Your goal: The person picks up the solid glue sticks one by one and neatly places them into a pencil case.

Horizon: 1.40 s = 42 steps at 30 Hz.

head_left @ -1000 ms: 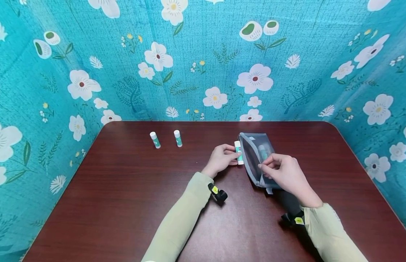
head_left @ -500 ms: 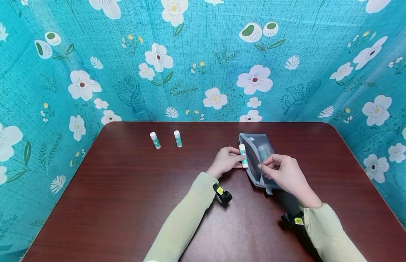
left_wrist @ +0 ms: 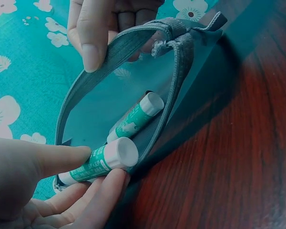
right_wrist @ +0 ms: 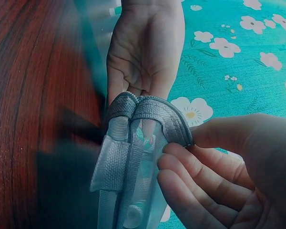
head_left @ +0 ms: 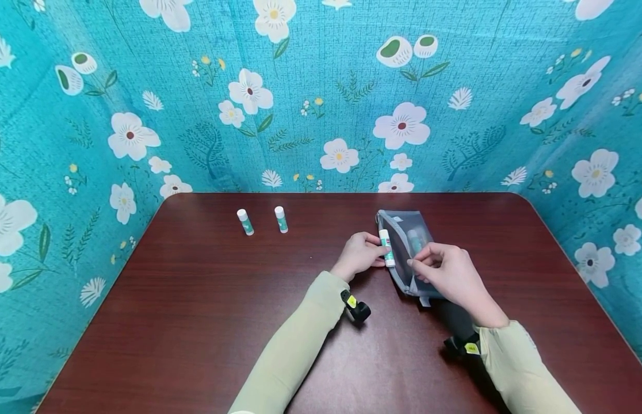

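My left hand pinches a glue stick, white-capped with a green label, between thumb and fingers at the mouth of a grey mesh zipper pouch. In the left wrist view this glue stick lies across the open zipper edge. Another glue stick rests inside the pouch, showing through the mesh in the head view. My right hand pinches the pouch's upper zipper edge between thumb and index finger and holds the mouth apart. The right wrist view shows the zipper end and fabric tab close up.
Two more glue sticks, one at the far left and one beside it, stand towards the back of the dark red wooden table. A blue flowered cloth hangs around the table's back and sides.
My left hand has moved right with the glue stick, from beside the pouch to its open mouth. My right hand has stayed at the zipper edge.
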Tool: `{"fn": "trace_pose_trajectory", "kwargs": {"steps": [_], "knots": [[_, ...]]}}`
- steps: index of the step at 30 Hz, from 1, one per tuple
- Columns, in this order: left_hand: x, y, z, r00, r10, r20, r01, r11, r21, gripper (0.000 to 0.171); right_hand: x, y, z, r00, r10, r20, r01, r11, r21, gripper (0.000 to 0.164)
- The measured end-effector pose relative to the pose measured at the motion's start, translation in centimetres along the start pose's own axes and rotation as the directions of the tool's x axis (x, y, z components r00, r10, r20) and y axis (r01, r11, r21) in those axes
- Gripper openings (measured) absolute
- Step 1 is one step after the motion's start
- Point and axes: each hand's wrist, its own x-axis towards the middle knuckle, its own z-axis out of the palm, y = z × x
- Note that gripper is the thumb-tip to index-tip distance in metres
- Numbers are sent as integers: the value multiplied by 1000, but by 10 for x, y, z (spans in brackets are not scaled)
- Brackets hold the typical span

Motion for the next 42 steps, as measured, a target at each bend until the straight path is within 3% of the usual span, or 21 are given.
{"fn": "trace_pose_trajectory", "kwargs": {"steps": [11,20,29,34,42], "knots": [[-5,1,-3,1000,26,7,-25,999,-32,36,0,1,1,1000,-7,7,7,1000,16,6],[-8,5,-15,995,96,39,-95,995,-26,31,-1,-1,0,1000,0,0,0,1000,6,8],[-14,11,-30,984,161,77,-164,986,30,32,-1,-2,-1,1000,3,3,-3,1000,4,8],[-16,14,-38,977,201,69,-207,974,89,34,-1,-3,-2,1000,9,5,-9,1000,9,8],[-15,14,-53,975,219,49,-223,970,100,34,-2,-3,-2,1000,5,7,-5,1000,6,8]]}}
